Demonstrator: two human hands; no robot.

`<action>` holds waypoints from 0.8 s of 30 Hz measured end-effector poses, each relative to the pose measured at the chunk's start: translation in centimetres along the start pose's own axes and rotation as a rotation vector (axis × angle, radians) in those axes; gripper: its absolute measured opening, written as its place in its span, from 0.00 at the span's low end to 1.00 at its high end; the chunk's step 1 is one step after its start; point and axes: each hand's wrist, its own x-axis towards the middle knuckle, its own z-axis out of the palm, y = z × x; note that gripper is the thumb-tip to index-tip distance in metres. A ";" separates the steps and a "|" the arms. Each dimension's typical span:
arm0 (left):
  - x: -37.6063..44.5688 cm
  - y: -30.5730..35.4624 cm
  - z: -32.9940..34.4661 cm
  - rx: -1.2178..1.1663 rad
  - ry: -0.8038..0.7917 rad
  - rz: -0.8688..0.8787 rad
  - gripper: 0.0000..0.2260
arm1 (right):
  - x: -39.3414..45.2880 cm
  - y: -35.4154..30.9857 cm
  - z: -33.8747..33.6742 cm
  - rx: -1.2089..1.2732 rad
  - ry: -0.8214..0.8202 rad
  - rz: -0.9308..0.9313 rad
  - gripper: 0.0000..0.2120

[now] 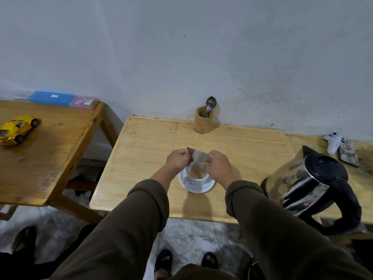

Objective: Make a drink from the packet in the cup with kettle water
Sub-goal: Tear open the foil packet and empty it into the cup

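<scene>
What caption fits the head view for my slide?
Both hands, left and right, tip a packet of orange powder into a white cup, kettle waiting nearby.

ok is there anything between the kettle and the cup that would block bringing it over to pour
Nothing on the table does: the wood between the kettle and the cup is bare. But both hands, left hand and right hand, hold the packet right over the cup.

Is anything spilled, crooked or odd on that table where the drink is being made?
No spill shows. Both hands, left hand and right hand, tip the packet over the cup on its saucer, and orange powder lands inside. The kettle looks tilted, which may be only wide-lens distortion.
</scene>
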 end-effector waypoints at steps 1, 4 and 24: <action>-0.2 0.1 -0.1 -0.009 -0.003 0.002 0.07 | 0.0 -0.1 0.0 -0.003 -0.001 0.005 0.07; -0.6 0.5 -0.2 -0.043 -0.009 0.004 0.07 | -0.1 -0.2 0.0 0.004 -0.007 0.013 0.11; -1.6 0.9 -1.5 -0.382 -0.115 -0.157 0.12 | 1.2 0.5 1.3 -0.328 0.053 -0.166 0.03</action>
